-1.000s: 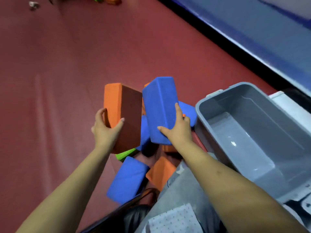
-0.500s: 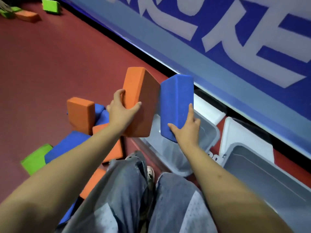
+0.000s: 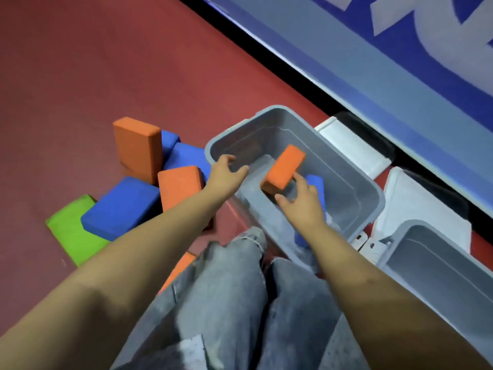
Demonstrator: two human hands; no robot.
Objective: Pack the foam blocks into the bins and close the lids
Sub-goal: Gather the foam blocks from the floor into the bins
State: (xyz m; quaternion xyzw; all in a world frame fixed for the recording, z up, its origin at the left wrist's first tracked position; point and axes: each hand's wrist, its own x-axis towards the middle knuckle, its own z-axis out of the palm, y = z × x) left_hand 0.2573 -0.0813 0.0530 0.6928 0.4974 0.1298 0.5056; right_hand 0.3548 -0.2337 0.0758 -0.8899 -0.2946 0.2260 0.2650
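L hand [image 3: 225,174] hovered over the near-left corner of the gray bin [image 3: 354,180], fingers spread & relaxed, grip released, holding nothing. R hand [image 3: 302,204] was inside the bin opening, fingers loosely extended; one fingertip sat at the lower edge of the orange block [image 3: 285,166], but can't tell whether it actually touched. R grip looked released too, not wrapped around anything.

Orange block was tilted inside the bin, one end up toward the far wall. A blue block [image 3: 317,186] lay in the bin just beside/behind the R hand, partly hidden by hand & wrist.

Pile on the red floor [image 3: 80,76], left of the bin: an upright orange block [image 3: 137,146], a 2nd orange block [image 3: 180,185] leaning by the L forearm, a large blue block [image 3: 120,206] lying flat, more blue blocks [image 3: 184,156] behind, & a green block [image 3: 72,231] flat at the pile's left edge.

A second gray bin [image 3: 437,265] stood at right, open. White lids [image 3: 352,145] lay behind the bins, near the blue wall banner [image 3: 400,62]. Person's gray jeans [image 3: 240,303] filled the bottom of view.
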